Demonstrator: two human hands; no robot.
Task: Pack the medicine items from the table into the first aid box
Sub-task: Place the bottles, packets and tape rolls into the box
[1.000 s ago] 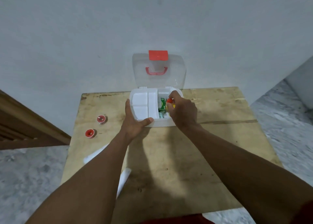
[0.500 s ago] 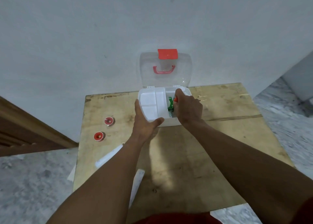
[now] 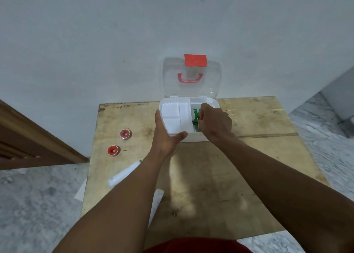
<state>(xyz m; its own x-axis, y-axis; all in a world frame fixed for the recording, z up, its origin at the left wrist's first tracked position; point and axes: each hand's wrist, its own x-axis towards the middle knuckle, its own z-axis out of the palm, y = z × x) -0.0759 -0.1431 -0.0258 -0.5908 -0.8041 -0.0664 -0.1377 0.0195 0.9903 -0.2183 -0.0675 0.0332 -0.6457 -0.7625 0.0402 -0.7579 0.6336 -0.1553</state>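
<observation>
At the near edge of the wooden table (image 3: 239,176) a strip of red clothing (image 3: 191,245) shows, and both forearms reach forward over it. Two white tubes lie towards the near-left corner: the nearer tube (image 3: 158,199) is partly hidden by the left forearm, and the longer tube (image 3: 124,174) lies slanted just beyond it. A white sheet (image 3: 81,192) pokes out past the left edge beside them. Further along the left edge sit two small red round items, one nearer (image 3: 112,150) and one further back (image 3: 125,133), apart from each other and from the box.

The white first aid box (image 3: 193,138) stands at the middle of the far edge. The left hand (image 3: 166,138) braces its near-left corner, with straight fingers laid against the left wall and the thumb stretched along the near rim. A white divided tray (image 3: 172,116) fills the left part of the box. The right hand (image 3: 214,124) is down in the right compartment, its fingers curled and pinching a small red item (image 3: 201,117), most of which is hidden. A green packet (image 3: 195,115) lies in that compartment just beside the fingers.

The clear lid (image 3: 210,84) stands open and upright behind the box, bearing a red handle (image 3: 189,78) and a red latch (image 3: 195,60), close against the pale wall (image 3: 95,42).
</observation>
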